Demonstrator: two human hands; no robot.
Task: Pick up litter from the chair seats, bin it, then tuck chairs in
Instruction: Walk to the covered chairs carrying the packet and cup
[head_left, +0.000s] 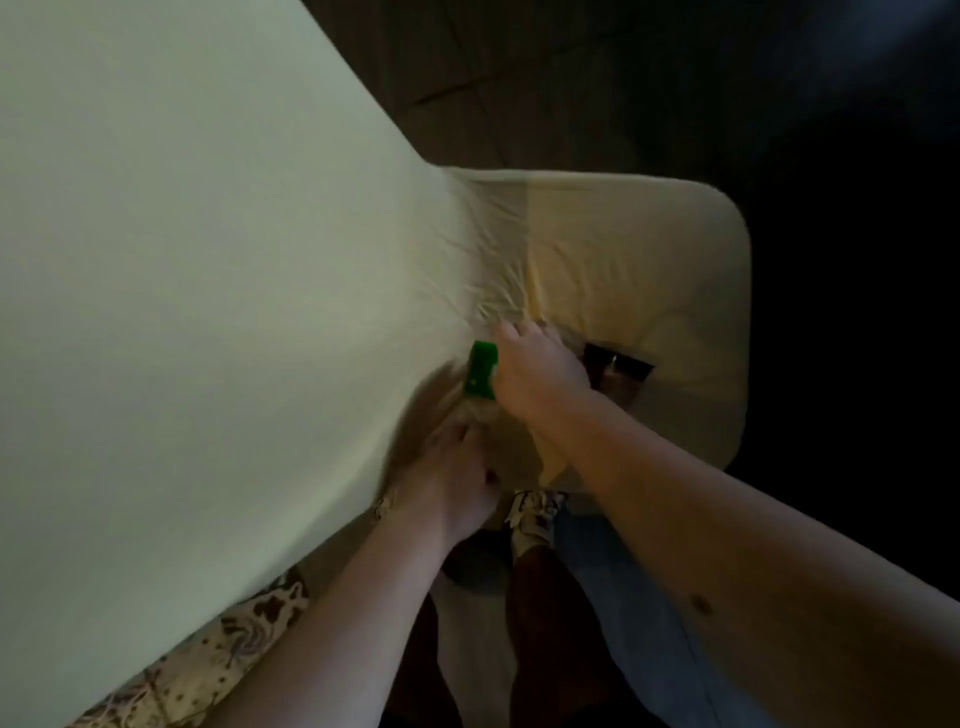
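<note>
Table: a pale cloth (182, 260) covers the surface on the left; it is gathered into folds where it meets the chair.
Chair seat (649, 249): cream, cushioned, rounded corner, partly tucked under the cloth edge.
Floor (571, 78): dark tiles; the room is dim.
Litter (482, 370): green wrapper-like item at the cloth edge over the seat, touching the right hand; long axis runs roughly away from the person, slightly tilted.
Right hand (540, 371): fingers curled at the litter; whether they actually clasp it cannot be told.
Left hand (452, 478): at the cloth edge just below the litter; finger state cannot be told.
Foreground: a shoe (535, 514) and a blue trouser leg (623, 597).
</note>
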